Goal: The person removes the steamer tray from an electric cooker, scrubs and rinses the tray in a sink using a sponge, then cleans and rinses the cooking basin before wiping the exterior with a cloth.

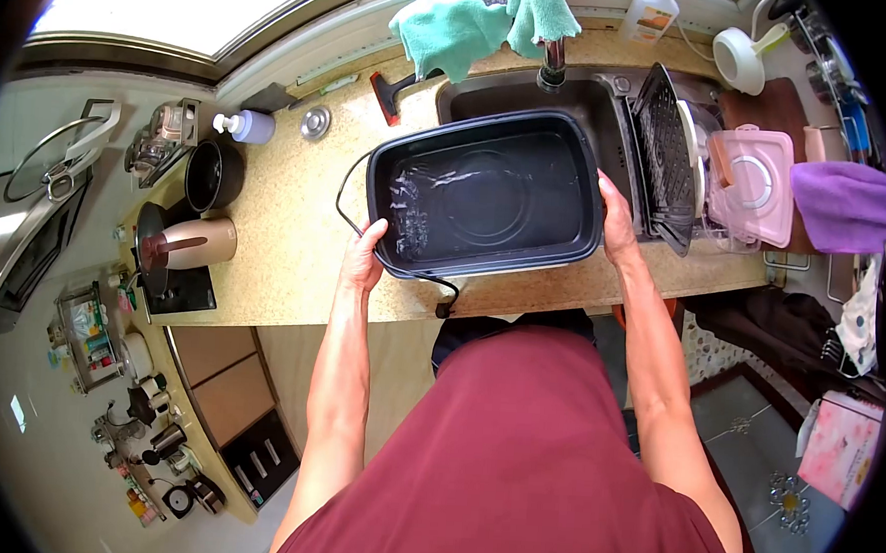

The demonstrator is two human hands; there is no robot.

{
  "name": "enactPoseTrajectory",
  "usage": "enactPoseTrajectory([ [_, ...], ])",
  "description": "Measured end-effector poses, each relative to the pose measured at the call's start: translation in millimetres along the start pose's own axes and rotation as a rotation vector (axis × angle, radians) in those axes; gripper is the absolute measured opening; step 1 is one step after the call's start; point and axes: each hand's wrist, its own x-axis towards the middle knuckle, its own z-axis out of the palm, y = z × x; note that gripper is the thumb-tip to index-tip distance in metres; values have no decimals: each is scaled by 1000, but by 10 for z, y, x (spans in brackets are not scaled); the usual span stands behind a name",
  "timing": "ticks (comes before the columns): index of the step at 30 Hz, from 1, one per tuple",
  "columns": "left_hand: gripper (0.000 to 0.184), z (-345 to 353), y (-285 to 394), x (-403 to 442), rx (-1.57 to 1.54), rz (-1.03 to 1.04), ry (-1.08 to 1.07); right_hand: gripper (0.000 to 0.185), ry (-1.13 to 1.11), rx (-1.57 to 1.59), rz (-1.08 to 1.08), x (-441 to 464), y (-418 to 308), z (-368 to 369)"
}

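Note:
A black rectangular electric pan [487, 194] is held level in front of me, over the counter's front edge and part of the sink. Wet-looking streaks and shine show on its inner floor. My left hand [363, 257] grips its near left corner, thumb up on the rim. Around the right side, my right hand [619, 221] has hold of the rim, its fingers partly hidden beneath. A black power cord [341, 191] loops out from the left side, and its plug end [445, 307] hangs by the near edge.
Behind the pan lies a steel sink [472, 100] with a tap [552, 67] and green cloths [451, 29]. A dish rack with a black perforated tray [660, 158] and a pink lidded box [753, 183] stands right. Leftward are a pump bottle [245, 126], a black pot [214, 176] and a kettle [199, 243].

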Motion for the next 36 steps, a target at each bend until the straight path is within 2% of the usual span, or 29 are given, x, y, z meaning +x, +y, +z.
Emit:
enactPoseTrajectory([
  [7, 45, -75, 161, -154, 90, 2, 39, 55, 9, 26, 100, 28, 351, 25],
  [10, 46, -118, 223, -193, 137, 31, 51, 55, -53, 77, 150, 57, 465, 49],
  [18, 47, -112, 362, -260, 140, 67, 67, 56, -90, 31, 124, 58, 255, 296],
  [24, 45, -72, 422, -215, 148, 73, 51, 51, -23, 66, 146, 52, 283, 319],
  [30, 42, -58, 610, -202, 221, -40, 88, 52, -13, 102, 201, -25, 477, 182],
  [32, 41, 23, 710, -214, 262, -34, 101, 53, -6, 116, 316, -90, 562, 145],
  [36, 41, 149, 937, -239, 395, -79, 109, 54, 1, 206, 381, -173, 757, 163],
])
